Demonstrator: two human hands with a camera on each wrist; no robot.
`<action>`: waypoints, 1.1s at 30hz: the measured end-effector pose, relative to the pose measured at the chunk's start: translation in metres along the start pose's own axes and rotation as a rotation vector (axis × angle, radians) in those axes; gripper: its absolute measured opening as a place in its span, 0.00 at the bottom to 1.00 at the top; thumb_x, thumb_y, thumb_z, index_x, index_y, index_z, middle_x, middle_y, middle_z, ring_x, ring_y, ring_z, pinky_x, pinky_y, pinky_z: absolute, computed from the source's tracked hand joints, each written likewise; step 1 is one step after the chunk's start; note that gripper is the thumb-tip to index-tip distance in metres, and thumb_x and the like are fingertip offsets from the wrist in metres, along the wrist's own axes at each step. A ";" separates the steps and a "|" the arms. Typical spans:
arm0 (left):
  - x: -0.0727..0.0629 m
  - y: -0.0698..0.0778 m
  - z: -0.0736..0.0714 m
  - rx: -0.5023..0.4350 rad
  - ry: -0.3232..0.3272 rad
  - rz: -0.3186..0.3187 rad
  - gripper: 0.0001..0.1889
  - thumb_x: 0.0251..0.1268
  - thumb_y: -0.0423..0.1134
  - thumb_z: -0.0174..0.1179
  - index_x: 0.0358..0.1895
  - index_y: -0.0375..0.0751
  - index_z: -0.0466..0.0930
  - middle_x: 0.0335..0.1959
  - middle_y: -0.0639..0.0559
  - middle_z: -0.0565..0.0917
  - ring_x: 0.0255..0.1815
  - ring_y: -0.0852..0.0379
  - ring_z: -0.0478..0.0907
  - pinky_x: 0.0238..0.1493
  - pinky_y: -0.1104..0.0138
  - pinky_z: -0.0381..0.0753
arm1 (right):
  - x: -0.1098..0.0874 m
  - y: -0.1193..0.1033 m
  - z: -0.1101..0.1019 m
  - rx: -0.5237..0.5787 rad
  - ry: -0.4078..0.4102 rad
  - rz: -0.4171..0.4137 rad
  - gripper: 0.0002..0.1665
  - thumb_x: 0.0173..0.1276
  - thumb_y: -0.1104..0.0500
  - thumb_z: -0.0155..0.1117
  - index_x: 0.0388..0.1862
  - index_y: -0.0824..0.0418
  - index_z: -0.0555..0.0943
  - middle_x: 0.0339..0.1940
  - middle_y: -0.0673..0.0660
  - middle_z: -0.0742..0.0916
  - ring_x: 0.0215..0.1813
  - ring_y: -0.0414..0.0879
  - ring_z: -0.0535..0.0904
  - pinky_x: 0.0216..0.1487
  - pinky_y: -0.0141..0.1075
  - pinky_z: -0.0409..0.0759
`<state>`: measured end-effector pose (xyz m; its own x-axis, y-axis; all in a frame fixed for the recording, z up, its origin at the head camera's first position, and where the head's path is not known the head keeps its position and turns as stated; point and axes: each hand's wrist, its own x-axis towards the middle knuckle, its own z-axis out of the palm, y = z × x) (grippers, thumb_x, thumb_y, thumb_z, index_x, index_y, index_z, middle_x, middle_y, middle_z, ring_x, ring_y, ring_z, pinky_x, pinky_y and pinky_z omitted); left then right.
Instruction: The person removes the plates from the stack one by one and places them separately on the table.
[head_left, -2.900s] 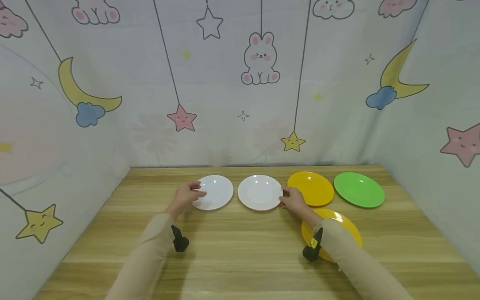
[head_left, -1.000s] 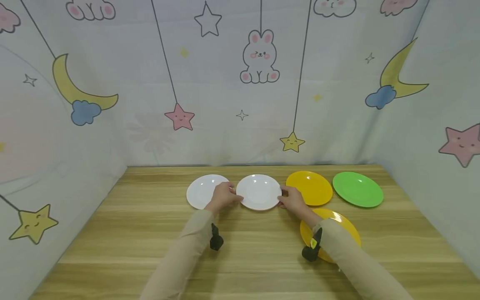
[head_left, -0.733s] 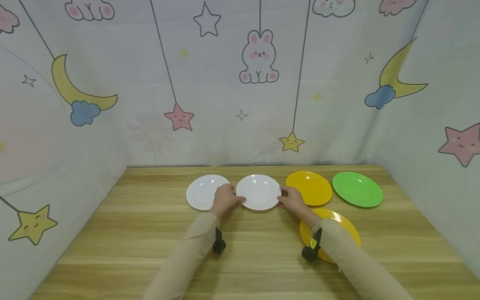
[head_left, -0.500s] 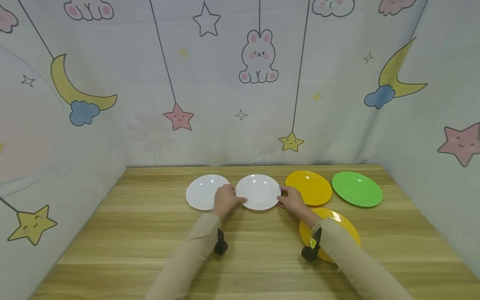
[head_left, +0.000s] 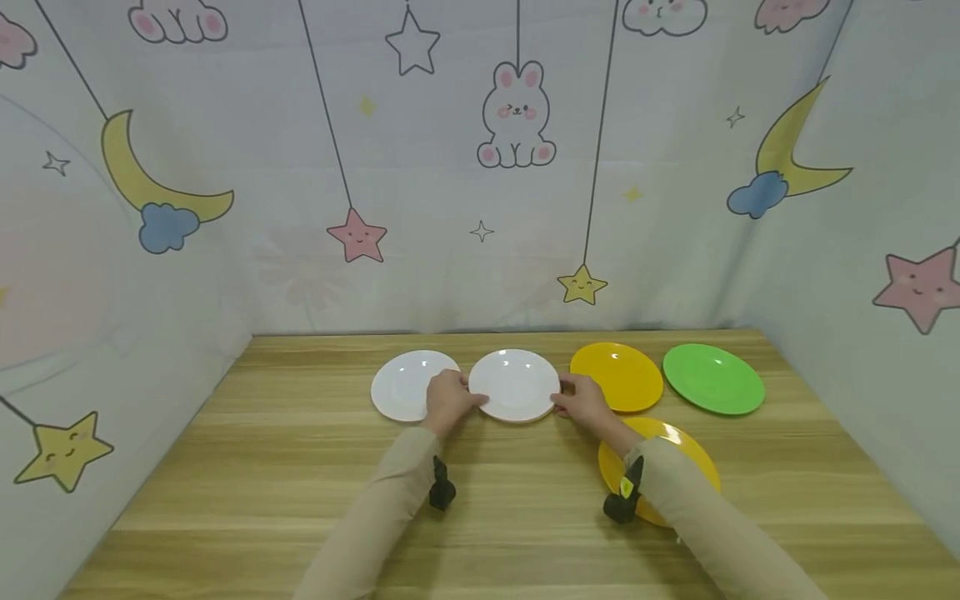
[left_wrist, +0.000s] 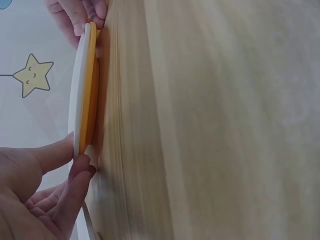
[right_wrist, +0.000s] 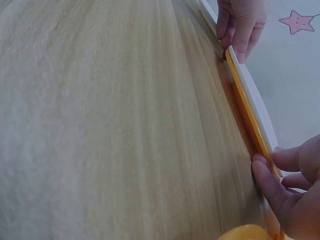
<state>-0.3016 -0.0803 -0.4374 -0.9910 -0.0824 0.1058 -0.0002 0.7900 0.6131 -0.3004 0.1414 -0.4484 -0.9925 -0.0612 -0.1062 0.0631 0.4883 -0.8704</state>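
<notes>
A white plate [head_left: 515, 383] lies on top of an orange plate [left_wrist: 89, 107], as both wrist views show edge-on; from the head view the white one hides nearly all of it. My left hand [head_left: 447, 398] pinches the left rim of this pair, thumb on the white plate and fingers below. At the opposite rim, my right hand [head_left: 587, 404] pinches the same two plates. Another white plate [head_left: 401, 387] lies just left, partly covered by my left hand. Whether the held pair is clear of the table cannot be told.
On the wooden table [head_left: 262, 467], a yellow-orange plate [head_left: 622, 375] and a green plate [head_left: 712, 379] lie at the back right. A nearer yellow-orange plate [head_left: 686, 458] is partly under my right forearm. A patterned white cloth [head_left: 450, 183] hangs behind and along both sides.
My left hand has left the far-left white plate, moved right and taken the left rim of the stacked plates. My right hand has kept its hold. Most recently the pair shifted very slightly left.
</notes>
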 end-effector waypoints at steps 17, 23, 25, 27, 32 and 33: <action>-0.003 -0.004 0.004 -0.148 0.120 0.029 0.10 0.43 0.32 0.69 0.28 0.29 0.82 0.22 0.43 0.84 0.31 0.48 0.80 0.41 0.59 0.76 | -0.003 0.002 -0.001 0.050 0.021 -0.044 0.26 0.61 0.74 0.51 0.60 0.77 0.66 0.48 0.73 0.77 0.22 0.39 0.78 0.25 0.30 0.82; 0.000 -0.008 0.005 -0.232 0.078 0.023 0.11 0.47 0.30 0.67 0.35 0.26 0.81 0.25 0.41 0.83 0.29 0.50 0.81 0.35 0.65 0.80 | -0.001 0.002 0.000 0.035 0.023 -0.019 0.29 0.58 0.74 0.51 0.61 0.76 0.65 0.50 0.72 0.77 0.23 0.39 0.78 0.26 0.30 0.82; 0.001 -0.010 0.005 -0.290 0.049 -0.001 0.15 0.48 0.28 0.65 0.41 0.24 0.79 0.28 0.40 0.82 0.28 0.50 0.81 0.30 0.67 0.82 | -0.001 0.002 0.000 0.024 0.023 -0.015 0.29 0.58 0.73 0.52 0.61 0.75 0.65 0.51 0.71 0.76 0.23 0.40 0.78 0.27 0.30 0.82; 0.001 -0.011 0.005 -0.363 0.019 -0.032 0.19 0.50 0.27 0.64 0.47 0.23 0.77 0.30 0.39 0.81 0.27 0.51 0.81 0.26 0.70 0.82 | -0.002 0.002 0.000 0.018 0.023 -0.011 0.30 0.58 0.73 0.53 0.61 0.75 0.65 0.52 0.70 0.76 0.24 0.40 0.78 0.27 0.30 0.82; 0.003 -0.015 0.005 -0.495 -0.032 -0.099 0.21 0.53 0.26 0.61 0.53 0.24 0.73 0.34 0.38 0.79 0.26 0.56 0.79 0.25 0.73 0.82 | -0.002 0.001 0.000 0.000 0.022 -0.003 0.29 0.58 0.72 0.54 0.61 0.74 0.66 0.50 0.70 0.77 0.23 0.39 0.77 0.27 0.29 0.82; 0.003 -0.016 0.005 -0.509 -0.037 -0.106 0.21 0.54 0.26 0.61 0.53 0.25 0.73 0.35 0.38 0.78 0.26 0.57 0.79 0.25 0.72 0.82 | -0.002 0.001 0.000 -0.002 0.023 0.001 0.29 0.58 0.72 0.54 0.61 0.74 0.66 0.48 0.69 0.78 0.23 0.39 0.77 0.26 0.29 0.81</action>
<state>-0.3056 -0.0902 -0.4507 -0.9932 -0.1168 0.0005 -0.0445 0.3825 0.9229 -0.2988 0.1420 -0.4487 -0.9945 -0.0407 -0.0962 0.0640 0.4900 -0.8694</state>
